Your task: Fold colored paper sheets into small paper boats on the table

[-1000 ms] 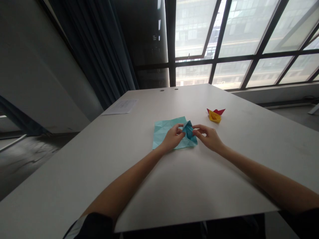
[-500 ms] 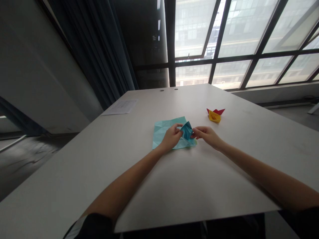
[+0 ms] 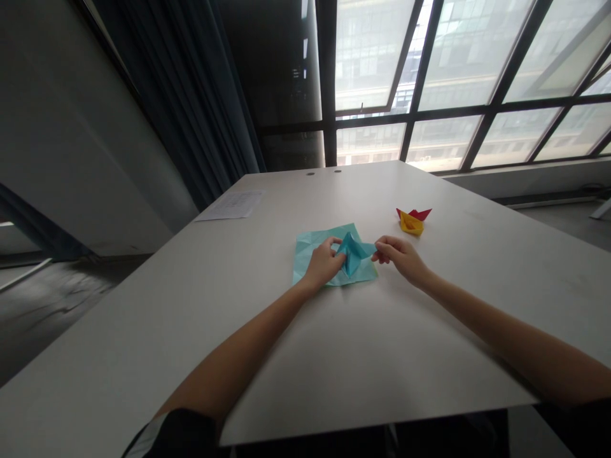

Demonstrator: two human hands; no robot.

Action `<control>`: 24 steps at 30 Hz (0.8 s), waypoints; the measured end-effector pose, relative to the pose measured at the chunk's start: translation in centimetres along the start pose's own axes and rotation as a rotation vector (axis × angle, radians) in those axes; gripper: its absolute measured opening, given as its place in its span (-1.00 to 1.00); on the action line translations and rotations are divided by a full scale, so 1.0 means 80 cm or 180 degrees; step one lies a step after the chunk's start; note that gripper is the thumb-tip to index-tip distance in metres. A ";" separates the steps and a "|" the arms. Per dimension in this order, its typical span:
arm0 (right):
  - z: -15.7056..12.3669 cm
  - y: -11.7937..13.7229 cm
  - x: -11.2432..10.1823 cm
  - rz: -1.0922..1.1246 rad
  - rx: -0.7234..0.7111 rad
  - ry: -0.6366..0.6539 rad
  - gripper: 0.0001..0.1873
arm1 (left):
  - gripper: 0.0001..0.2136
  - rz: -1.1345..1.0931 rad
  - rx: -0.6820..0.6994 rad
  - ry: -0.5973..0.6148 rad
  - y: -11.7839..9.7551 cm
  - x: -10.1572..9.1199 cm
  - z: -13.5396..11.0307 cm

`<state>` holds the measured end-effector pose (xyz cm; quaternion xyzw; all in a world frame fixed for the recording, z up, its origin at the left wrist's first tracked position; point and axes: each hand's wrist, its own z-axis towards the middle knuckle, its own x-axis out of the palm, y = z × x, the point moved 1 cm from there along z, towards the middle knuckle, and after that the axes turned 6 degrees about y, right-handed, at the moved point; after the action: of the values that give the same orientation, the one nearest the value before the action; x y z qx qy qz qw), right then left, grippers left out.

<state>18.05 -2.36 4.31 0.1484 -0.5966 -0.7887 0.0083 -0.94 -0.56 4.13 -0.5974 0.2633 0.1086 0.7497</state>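
A folded piece of blue origami paper (image 3: 352,253) is stretched between my two hands, its right corner drawn out to a point. My left hand (image 3: 325,261) is closed on its left side, thumb in front and fingers behind. My right hand (image 3: 397,256) pinches the drawn-out tip at the right. Beneath lies a creased, light turquoise paper sheet (image 3: 305,253), flat on the white table; my left hand covers part of it. A thin yellow-green edge shows at the sheet's right side.
A yellow paper boat (image 3: 410,224) sits just in front of a red paper boat (image 3: 421,214), beyond my right hand. A printed white sheet (image 3: 231,205) lies at the table's far left. The white table (image 3: 363,356) ends at a near edge before my body.
My right hand has moved slightly right, pulling one corner of the folded blue paper outward. The paper has opened wider, and my left hand has shifted a little left.
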 end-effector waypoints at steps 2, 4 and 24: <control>0.002 -0.005 -0.006 0.0161 -0.0080 -0.0277 -0.75 | -0.73 -0.0230 -0.0114 0.0113 0.004 0.000 0.003; 0.005 -0.010 -0.011 0.0361 -0.0100 -0.0510 -0.76 | -0.68 -0.0498 -0.0140 0.0324 0.008 0.002 0.005; 0.000 -0.001 0.008 0.0855 0.0230 0.0061 -0.73 | -0.76 -0.0130 0.0741 0.1178 -0.014 0.008 -0.005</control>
<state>17.42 -2.44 4.10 0.0749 -0.6389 -0.7570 0.1142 0.01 -1.37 4.69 -0.5218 0.3949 -0.0492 0.7546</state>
